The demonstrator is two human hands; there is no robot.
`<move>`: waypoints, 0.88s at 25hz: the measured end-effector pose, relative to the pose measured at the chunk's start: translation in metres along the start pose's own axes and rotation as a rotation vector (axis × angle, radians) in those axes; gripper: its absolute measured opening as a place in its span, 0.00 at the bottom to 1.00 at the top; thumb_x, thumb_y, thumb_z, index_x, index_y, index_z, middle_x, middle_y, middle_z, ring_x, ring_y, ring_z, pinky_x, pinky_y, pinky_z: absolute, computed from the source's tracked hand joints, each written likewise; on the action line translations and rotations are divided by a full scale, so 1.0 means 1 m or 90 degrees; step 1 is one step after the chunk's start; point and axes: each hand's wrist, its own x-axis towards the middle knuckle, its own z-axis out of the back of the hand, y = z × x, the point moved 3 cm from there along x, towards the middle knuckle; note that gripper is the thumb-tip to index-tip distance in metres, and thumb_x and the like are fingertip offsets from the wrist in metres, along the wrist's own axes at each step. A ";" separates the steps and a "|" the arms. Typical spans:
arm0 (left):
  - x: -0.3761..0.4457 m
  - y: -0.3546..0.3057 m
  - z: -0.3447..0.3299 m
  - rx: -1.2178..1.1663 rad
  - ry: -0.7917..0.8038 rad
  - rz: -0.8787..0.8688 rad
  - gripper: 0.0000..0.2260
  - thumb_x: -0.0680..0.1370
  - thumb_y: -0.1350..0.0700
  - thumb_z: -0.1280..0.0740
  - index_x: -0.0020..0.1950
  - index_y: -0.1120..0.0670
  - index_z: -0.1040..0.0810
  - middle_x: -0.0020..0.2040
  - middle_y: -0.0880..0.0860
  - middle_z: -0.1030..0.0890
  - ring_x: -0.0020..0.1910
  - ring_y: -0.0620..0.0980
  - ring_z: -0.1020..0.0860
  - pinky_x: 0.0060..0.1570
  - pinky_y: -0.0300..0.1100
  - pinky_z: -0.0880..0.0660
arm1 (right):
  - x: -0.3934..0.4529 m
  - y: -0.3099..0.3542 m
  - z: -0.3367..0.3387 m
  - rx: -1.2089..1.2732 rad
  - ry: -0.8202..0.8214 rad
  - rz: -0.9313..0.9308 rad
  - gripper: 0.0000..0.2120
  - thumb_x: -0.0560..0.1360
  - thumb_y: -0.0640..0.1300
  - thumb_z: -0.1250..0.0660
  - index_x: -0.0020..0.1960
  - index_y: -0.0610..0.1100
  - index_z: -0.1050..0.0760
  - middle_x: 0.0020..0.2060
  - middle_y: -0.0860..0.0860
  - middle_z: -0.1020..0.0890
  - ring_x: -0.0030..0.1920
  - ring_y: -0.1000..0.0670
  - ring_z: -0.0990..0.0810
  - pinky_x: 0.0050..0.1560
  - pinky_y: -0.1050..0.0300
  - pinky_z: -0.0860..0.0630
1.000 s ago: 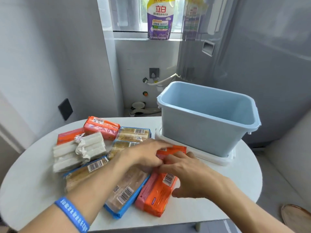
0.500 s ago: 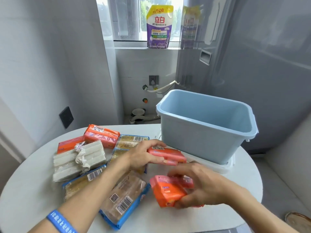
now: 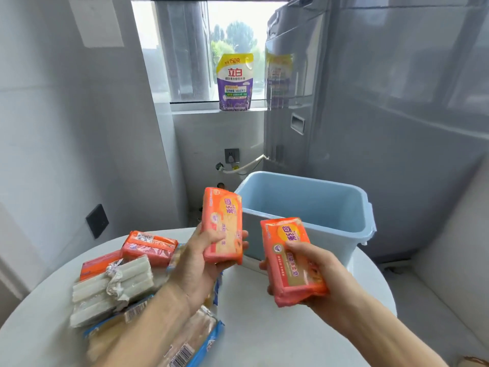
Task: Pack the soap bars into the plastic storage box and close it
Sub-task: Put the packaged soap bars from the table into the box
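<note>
My left hand [image 3: 195, 263] holds an orange-wrapped soap bar [image 3: 222, 223] upright above the table, just left of the light blue plastic storage box [image 3: 317, 234]. My right hand [image 3: 317, 274] grips a second orange soap bar [image 3: 291, 260], tilted, in front of the box's near wall. The box stands open with nothing visible inside, on the white round table [image 3: 277, 327]. Its white lid [image 3: 251, 262] lies under it. More soap lies at the left: two orange packs [image 3: 148, 246], a tied bundle of white bars [image 3: 111, 287] and blue-wrapped tan bars [image 3: 190, 343].
A purple detergent pouch [image 3: 235, 82] stands on the windowsill behind. A grey appliance [image 3: 370, 128] fills the right side beyond the box. The wall at the left carries a dark switch plate [image 3: 97, 221]. A hose and wall socket [image 3: 232, 155] sit below the window.
Both hands picked orange soap bars off the table and raised them toward the box. The camera has tilted upward.
</note>
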 end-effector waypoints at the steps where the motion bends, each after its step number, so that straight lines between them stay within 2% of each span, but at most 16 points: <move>1: -0.001 0.001 -0.010 -0.001 -0.014 0.000 0.21 0.74 0.56 0.36 0.66 0.60 0.25 0.55 0.64 0.16 0.50 0.61 0.16 0.39 0.47 0.18 | -0.004 0.005 -0.001 -0.032 -0.010 0.014 0.17 0.65 0.52 0.26 0.48 0.41 0.14 0.50 0.36 0.14 0.40 0.38 0.14 0.44 0.45 0.20; 3: -0.001 -0.006 -0.030 0.002 -0.047 -0.024 0.18 0.75 0.54 0.35 0.63 0.60 0.22 0.53 0.62 0.15 0.49 0.60 0.16 0.36 0.47 0.18 | -0.012 0.022 -0.003 -0.064 -0.045 0.068 0.11 0.66 0.52 0.26 0.41 0.46 0.12 0.45 0.41 0.12 0.40 0.41 0.14 0.44 0.47 0.23; 5: 0.009 -0.024 -0.047 0.062 -0.115 -0.072 0.15 0.75 0.49 0.31 0.57 0.56 0.18 0.49 0.59 0.14 0.45 0.58 0.15 0.36 0.51 0.18 | -0.016 0.054 0.002 -0.067 -0.114 0.157 0.07 0.68 0.55 0.26 0.37 0.53 0.13 0.39 0.46 0.12 0.36 0.46 0.13 0.39 0.51 0.21; 7: 0.030 -0.045 -0.066 0.153 -0.138 -0.107 0.14 0.72 0.46 0.27 0.51 0.53 0.16 0.46 0.58 0.13 0.43 0.57 0.14 0.38 0.56 0.17 | -0.010 0.093 0.013 -0.116 -0.192 0.247 0.08 0.70 0.54 0.27 0.39 0.51 0.13 0.38 0.48 0.12 0.35 0.48 0.13 0.30 0.55 0.20; 8: 0.044 -0.053 -0.076 0.208 -0.134 -0.117 0.13 0.71 0.46 0.26 0.48 0.53 0.15 0.45 0.58 0.13 0.42 0.57 0.14 0.36 0.55 0.17 | -0.002 0.110 0.021 -0.169 -0.242 0.276 0.10 0.70 0.54 0.26 0.42 0.47 0.14 0.37 0.47 0.12 0.35 0.48 0.13 0.27 0.56 0.20; 10: 0.081 -0.062 -0.093 0.429 -0.149 -0.151 0.13 0.69 0.46 0.25 0.42 0.55 0.16 0.43 0.58 0.13 0.40 0.56 0.15 0.34 0.50 0.18 | 0.023 0.137 0.038 -0.336 -0.352 0.309 0.13 0.69 0.52 0.25 0.46 0.44 0.17 0.36 0.48 0.13 0.36 0.47 0.13 0.28 0.55 0.20; 11: 0.101 -0.063 -0.099 0.581 -0.156 -0.166 0.14 0.69 0.45 0.25 0.42 0.55 0.17 0.43 0.57 0.14 0.41 0.56 0.16 0.38 0.49 0.19 | 0.036 0.145 0.045 -0.456 -0.392 0.302 0.14 0.67 0.51 0.25 0.48 0.44 0.19 0.38 0.48 0.14 0.39 0.45 0.14 0.32 0.53 0.19; 13: 0.139 -0.054 -0.103 0.823 -0.135 -0.109 0.17 0.68 0.43 0.25 0.45 0.55 0.19 0.46 0.55 0.16 0.46 0.56 0.18 0.46 0.48 0.21 | 0.064 0.150 0.061 -0.676 -0.400 0.207 0.23 0.65 0.51 0.24 0.55 0.44 0.27 0.46 0.47 0.18 0.47 0.43 0.17 0.45 0.46 0.18; 14: 0.155 -0.044 -0.101 0.902 -0.117 -0.051 0.18 0.68 0.42 0.26 0.46 0.56 0.20 0.47 0.55 0.16 0.47 0.56 0.19 0.46 0.47 0.22 | 0.077 0.149 0.069 -0.763 -0.371 0.137 0.26 0.66 0.50 0.24 0.58 0.45 0.31 0.48 0.47 0.20 0.49 0.42 0.19 0.48 0.45 0.19; 15: 0.167 -0.034 -0.098 0.965 -0.109 -0.002 0.18 0.67 0.42 0.26 0.44 0.56 0.21 0.48 0.55 0.17 0.47 0.56 0.20 0.43 0.45 0.24 | 0.089 0.146 0.074 -0.860 -0.328 0.067 0.27 0.66 0.50 0.25 0.60 0.47 0.33 0.49 0.47 0.20 0.49 0.43 0.20 0.48 0.48 0.21; 17: 0.185 -0.013 -0.094 1.081 -0.094 0.041 0.16 0.67 0.43 0.28 0.37 0.55 0.27 0.47 0.55 0.19 0.44 0.56 0.23 0.37 0.43 0.30 | 0.110 0.136 0.079 -1.043 -0.223 -0.046 0.22 0.67 0.49 0.27 0.58 0.49 0.30 0.52 0.48 0.20 0.49 0.44 0.21 0.43 0.54 0.25; 19: 0.199 0.008 -0.093 1.162 -0.033 0.076 0.17 0.68 0.44 0.28 0.35 0.53 0.31 0.40 0.54 0.22 0.40 0.55 0.24 0.34 0.43 0.32 | 0.126 0.127 0.084 -1.093 -0.182 -0.099 0.18 0.69 0.46 0.28 0.57 0.44 0.26 0.54 0.46 0.19 0.50 0.43 0.19 0.40 0.54 0.23; 22: 0.204 0.023 -0.090 1.189 0.062 0.190 0.15 0.70 0.49 0.27 0.36 0.54 0.31 0.36 0.52 0.25 0.33 0.52 0.24 0.33 0.42 0.28 | 0.138 0.116 0.093 -0.974 -0.195 -0.154 0.17 0.72 0.41 0.31 0.59 0.38 0.27 0.54 0.40 0.19 0.49 0.38 0.17 0.41 0.44 0.17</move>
